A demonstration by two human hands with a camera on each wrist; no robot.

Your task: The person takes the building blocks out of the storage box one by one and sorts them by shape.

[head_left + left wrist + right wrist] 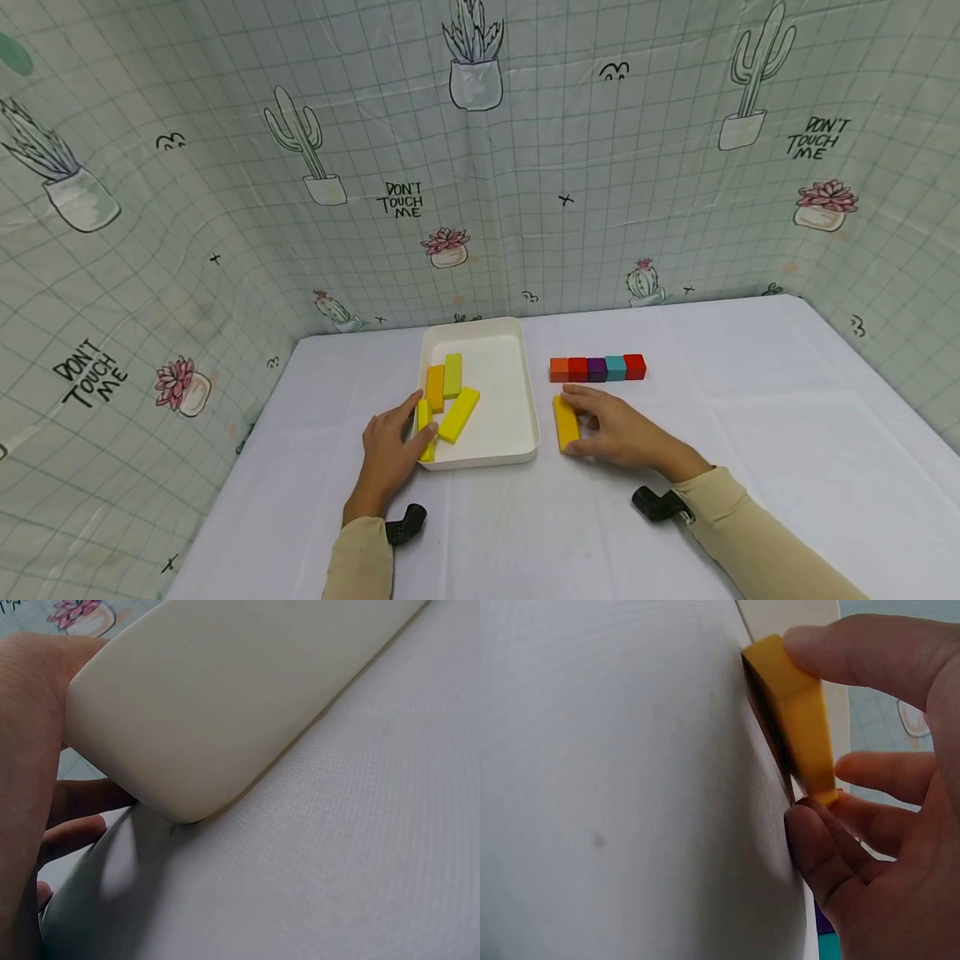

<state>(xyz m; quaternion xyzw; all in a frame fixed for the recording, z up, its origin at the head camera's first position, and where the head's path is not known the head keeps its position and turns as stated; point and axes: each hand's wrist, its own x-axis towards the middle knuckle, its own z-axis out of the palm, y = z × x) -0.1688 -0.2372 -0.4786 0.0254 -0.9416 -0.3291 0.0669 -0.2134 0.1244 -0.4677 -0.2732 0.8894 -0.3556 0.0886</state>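
Note:
My left hand [392, 446] holds the left side of a white tray [495, 454], thumb over the rim and fingers along the outer wall. In the left wrist view, the tray's wall [202, 697] fills the space beside the hand. Inside lie an orange-yellow block [436, 388], a lime block [453, 375] and two yellow blocks, one slanted [459, 415] and one against the left wall [425, 417], partly behind the thumb. Right of the tray, my right hand [618, 429] pinches another orange-yellow block [566, 423] by its ends; the right wrist view shows it tilted against the cloth.
Behind the right hand stands a row of small cubes: an orange one [558, 370], a red one [577, 370], a purple one [596, 370], a teal one [615, 368] and another red one at the right end. A white cloth [517, 533] covers the table, with a printed curtain behind.

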